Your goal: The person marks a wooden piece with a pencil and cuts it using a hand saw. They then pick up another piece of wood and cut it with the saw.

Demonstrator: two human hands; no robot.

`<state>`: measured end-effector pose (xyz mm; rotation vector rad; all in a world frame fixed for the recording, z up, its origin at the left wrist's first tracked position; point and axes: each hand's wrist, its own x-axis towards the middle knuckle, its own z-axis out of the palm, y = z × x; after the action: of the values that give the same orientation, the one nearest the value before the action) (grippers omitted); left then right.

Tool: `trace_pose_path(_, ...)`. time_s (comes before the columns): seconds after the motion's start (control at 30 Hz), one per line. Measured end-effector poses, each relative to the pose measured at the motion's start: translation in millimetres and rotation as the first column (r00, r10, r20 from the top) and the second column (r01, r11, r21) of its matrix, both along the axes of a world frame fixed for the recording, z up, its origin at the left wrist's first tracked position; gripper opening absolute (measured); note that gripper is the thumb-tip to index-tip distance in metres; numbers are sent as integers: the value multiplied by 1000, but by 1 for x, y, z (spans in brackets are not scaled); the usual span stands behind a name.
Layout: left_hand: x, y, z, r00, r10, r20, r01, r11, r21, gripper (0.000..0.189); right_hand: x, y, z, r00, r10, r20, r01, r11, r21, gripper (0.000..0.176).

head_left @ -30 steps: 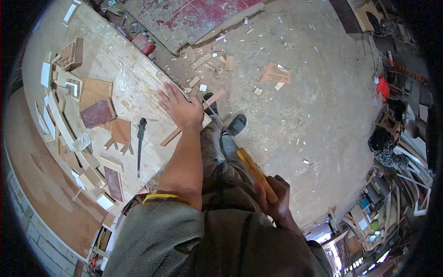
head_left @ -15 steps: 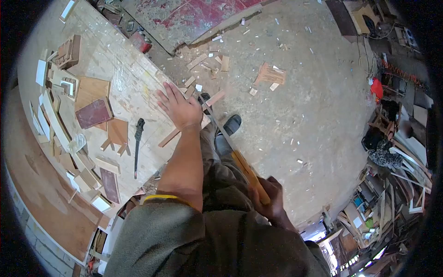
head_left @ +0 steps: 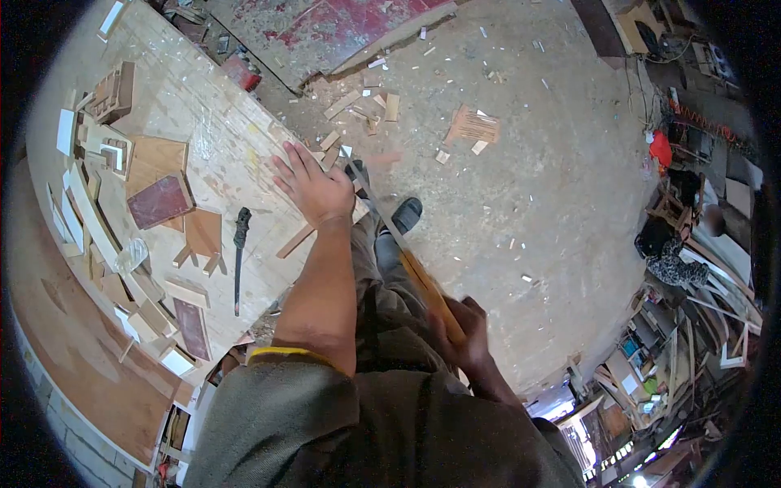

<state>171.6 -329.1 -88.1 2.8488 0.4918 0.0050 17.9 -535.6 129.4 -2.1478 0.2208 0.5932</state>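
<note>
My left hand (head_left: 313, 189) presses flat, fingers spread, on a thin wooden strip (head_left: 294, 241) lying across the edge of the pale plank workbench (head_left: 220, 138). My right hand (head_left: 464, 337) grips the yellow-brown wooden handle of a hand saw (head_left: 429, 294). Its narrow blade runs up and left to the strip, just right of my left hand. A blurred short piece of wood (head_left: 382, 159) shows past the bench edge, over the floor.
A black tool (head_left: 237, 252), a red-brown panel (head_left: 160, 201) and several wood offcuts lie on the bench. My shoe (head_left: 404, 215) stands on the dusty concrete floor among scraps. Another person (head_left: 667, 252) sits at the far right by stacked frames.
My right hand and the saw have moved up and left toward the bench. The strip's end that stuck out past my left hand is now a blurred separate piece.
</note>
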Motion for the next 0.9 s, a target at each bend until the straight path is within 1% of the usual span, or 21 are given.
trace_pose_path(0.07, -6, -2, -3, 1000, -7, 2, 7, 1000, 8, 81, -2, 11, -20, 998, 40, 47, -32, 984, -173, 15)
trace_pose_path(0.1, -1, 1, -5, 1000, -11, 12, 11, 1000, 23, 81, -15, 3, -15, 998, -59, -15, 58, 996, -75, 18)
trace_pose_path(0.13, 3, 4, -5, 1000, -14, 9, 14, 999, 29, 81, -19, -4, -5, 998, -62, -18, 61, 996, -69, 18)
trace_pose_path(0.2, 0, 0, -2, 999, -6, 35, 6, 1000, -4, 81, -26, -19, 27, 987, -154, -55, 155, 988, 8, 21)
trace_pose_path(0.23, -1, 0, -2, 999, -13, 41, 13, 1000, 8, 80, -34, -24, 31, 987, -153, -57, 153, 988, 2, 21)
trace_pose_path(0.3, 1, -1, -1, 999, -10, 32, 10, 1000, 13, 79, -42, -29, 27, 990, -137, 11, 138, 982, -131, 23)
trace_pose_path(0.33, 1, -1, -1, 1000, -8, 11, 8, 1000, 24, 78, -44, -29, 24, 990, -142, 16, 143, 981, -133, 23)
trace_pose_path(0.4, 1, -1, 0, 1000, -14, 27, 13, 1000, 21, 77, -43, -27, 17, 984, -178, 33, 181, 970, -163, 8)
trace_pose_path(0.43, -1, -2, 1, 999, -15, 40, 14, 1000, 18, 75, -45, -27, 12, 982, -184, 33, 187, 968, -168, 8)
trace_pose_path(0.5, -5, -2, 4, 999, -16, 31, 16, 1000, 10, 72, -52, -28, 6, 958, -285, 25, 286, 954, -95, 28)
trace_pose_path(0.53, -1, -2, 6, 999, -14, 37, 13, 1000, 9, 69, -55, -32, 7, 958, -285, 36, 288, 953, -96, 28)
trace_pose_path(0.57, 2, -1, 6, 998, -17, 53, 17, 1000, 6, 69, -57, -35, 8, 949, -314, -23, 310, 945, -107, 26)
trace_pose_path(0.6, 1, 1, 4, 996, -15, 84, 15, 1000, -5, 62, -59, -37, 10, 935, -345, -84, 335, 935, -119, 25)
trace_pose_path(0.63, 0, 5, 4, 994, -15, 110, 17, 1000, -16, 56, -57, -39, 16, 923, -376, -80, 369, 925, -85, 30)
trace_pose_path(0.67, 1, 13, 5, 993, -23, 117, 26, 999, -21, 56, -60, -42, 20, 920, -384, -71, 378, 922, -87, 30)
trace_pose_path(0.73, 11, 31, 7, 991, -74, 115, 69, 997, 43, 44, -64, -51, 23, 928, -365, -79, 345, 918, -195, 35)
trace_pose_path(0.77, 14, 40, 7, 976, -104, 191, 88, 992, 90, 38, -65, -54, 25, 926, -372, -60, 353, 913, -207, 39)
trace_pose_path(0.8, 15, 49, 6, 974, -106, 201, 91, 992, 84, 38, -66, -56, 27, 926, -375, -49, 358, 910, -209, 39)
trace_pose_path(0.87, 16, 62, 4, 962, -166, 216, 146, 984, 107, 36, -69, -61, 27, 858, -506, -88, 482, 852, -205, 42)
trace_pose_path(0.9, 20, 61, 9, 945, -161, 286, 148, 987, 66, 34, -72, -63, 26, 856, -511, -84, 487, 849, -205, 42)
